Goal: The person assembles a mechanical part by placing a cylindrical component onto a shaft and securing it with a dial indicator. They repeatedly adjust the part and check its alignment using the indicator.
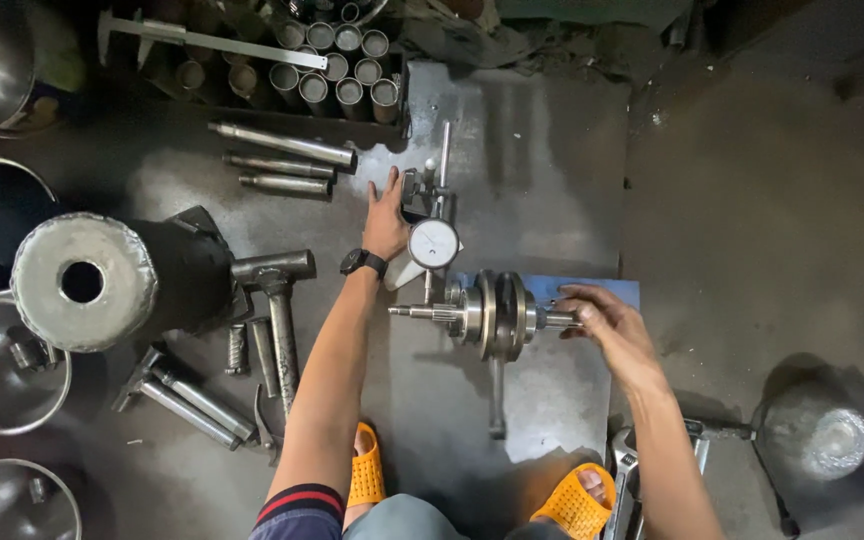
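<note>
A steel crankshaft (493, 314) with its connecting rod (495, 395) hanging toward me rests on a blue stand (612, 291) over a grey metal plate (542, 150). My right hand (607, 322) grips the shaft's right end with its fingertips. A dial gauge (433, 243) with a white round face stands just behind the crankshaft's left part. My left hand (385, 220), with a black watch on the wrist, lies flat against the gauge's base (415, 190).
A hammer (279, 300), steel rods (282, 145) and punches lie left of my arm. A rack of metal tubes (337, 75) and a caliper (212, 42) sit at the back. A large cylinder (102, 280) and metal bowls (2, 375) are at the left. A wrench (624, 485) lies by my right foot.
</note>
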